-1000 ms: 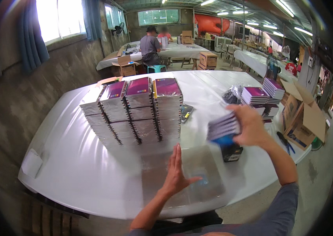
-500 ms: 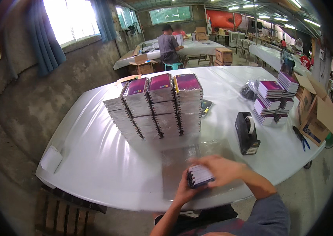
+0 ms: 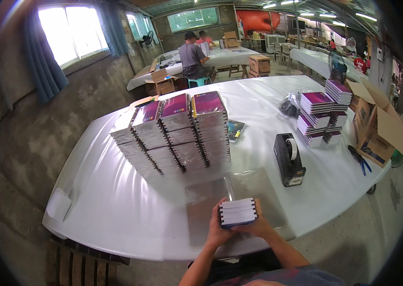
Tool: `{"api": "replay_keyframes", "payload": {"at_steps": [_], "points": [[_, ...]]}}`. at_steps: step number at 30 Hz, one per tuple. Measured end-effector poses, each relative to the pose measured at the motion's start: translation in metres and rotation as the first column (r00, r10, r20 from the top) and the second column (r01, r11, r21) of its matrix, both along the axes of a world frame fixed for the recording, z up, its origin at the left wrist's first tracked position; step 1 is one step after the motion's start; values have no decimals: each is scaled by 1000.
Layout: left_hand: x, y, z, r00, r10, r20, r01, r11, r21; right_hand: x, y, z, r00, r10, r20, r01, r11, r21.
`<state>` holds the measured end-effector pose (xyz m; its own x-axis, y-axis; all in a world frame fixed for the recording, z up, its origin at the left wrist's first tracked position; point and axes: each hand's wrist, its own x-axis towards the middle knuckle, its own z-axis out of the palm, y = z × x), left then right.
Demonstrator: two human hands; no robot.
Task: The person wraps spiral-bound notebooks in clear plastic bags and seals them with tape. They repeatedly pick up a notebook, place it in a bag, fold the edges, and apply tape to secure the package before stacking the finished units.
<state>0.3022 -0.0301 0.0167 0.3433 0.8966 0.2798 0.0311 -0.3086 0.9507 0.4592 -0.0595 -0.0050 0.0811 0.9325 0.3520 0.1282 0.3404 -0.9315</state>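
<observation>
Far left: a white folded piece of paper or card (image 3: 59, 205) at the near edge of the white-covered tabletop (image 3: 99, 209). Right of it, a tall block of purple-covered, spiral-bound notebooks (image 3: 177, 131), several columns side by side, glossy as if in clear film, black binding showing between columns. Just beside the block's right side, a dark, flat packet with a yellow patch (image 3: 235, 129).

Front centre: a thin, clear plastic sheet (image 3: 258, 186) lies flat. Over it, close to the person's body, is a small stack of white-paged, black-bound notebooks (image 3: 237, 212), page edges up. Left hand (image 3: 216, 229) clamps its left side, right hand (image 3: 261, 225) its right; lower fingers hidden. Cannot tell whether the stack touches the sheet.

Further right: a black tape dispenser with a pale roll (image 3: 288, 161), upright, apart from both hands. Behind, dark crumpled plastic (image 3: 290, 105) next to loose piles of purple-covered notebooks (image 3: 316, 117); then blue-handled pliers (image 3: 360, 159) and an open brown cardboard box (image 3: 377, 131).

Step in hand, by judgement: squaring the small stack between both palms above the sheet. Next move would seem to call for even side pressure, edges flush, and the stack centred on the film.
</observation>
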Motion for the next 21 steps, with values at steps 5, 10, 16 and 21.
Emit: {"api": "replay_keyframes", "payload": {"at_steps": [5, 10, 16, 21], "points": [[3, -1, -32, 980, 176, -96, -166, 981, 105, -1, 9, -15, 1000, 22, -4, -22, 993, -116], [4, -5, -32, 945, 269, -188, -243, 958, 150, -5, 7, -8, 1000, -7, -31, 2, 988, -156], [3, 5, 32, 886, 230, -403, -265, 964, -32, 7, 21, 20, 988, 85, -132, -115, 964, -240], [-40, 14, 35, 920, 119, -372, -95, 992, 83, 15, 39, 64, 946, 77, -316, -254, 782, -569]]}}
